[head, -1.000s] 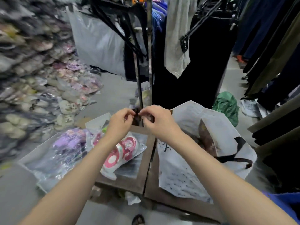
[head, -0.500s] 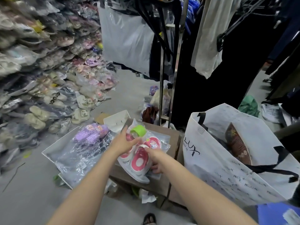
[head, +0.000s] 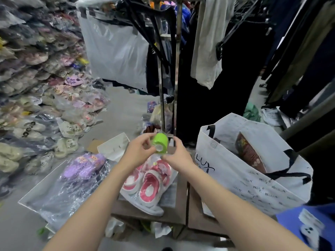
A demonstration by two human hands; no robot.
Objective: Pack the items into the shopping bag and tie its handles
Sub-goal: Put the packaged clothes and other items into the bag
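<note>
Two hands meet over the counter [head: 152,212] around a green roll [head: 159,143], raised above the packed pink slippers [head: 150,180]. The left hand [head: 139,153] pinches the roll's far side with thumb and fingertips; the right hand [head: 176,153] is curled against its near lower edge, so both grip it. The roll's pale core faces the camera, tilted down.

Right under the hands lie the slippers in clear wrap, on the brown counter. Left of them a purple pair [head: 83,165] sits in crinkled plastic on a white board [head: 30,194]. To the right, touching the counter's edge, stands the white bag [head: 241,180] with black handles [head: 288,171], its mouth open and a brown packet [head: 248,153] upright inside. The roll is well apart from the bag's mouth, left of it.

Just behind the roll rise two metal rack poles [head: 168,84], and dark clothes [head: 226,98] hang beyond them. Bagged shoes [head: 36,87] are stacked along the left.

What lies deeper in the bag is hidden by its wall. The print on the bag blurs beyond "LUX". A blue thing [head: 308,225] at lower right is cut off by the frame.
</note>
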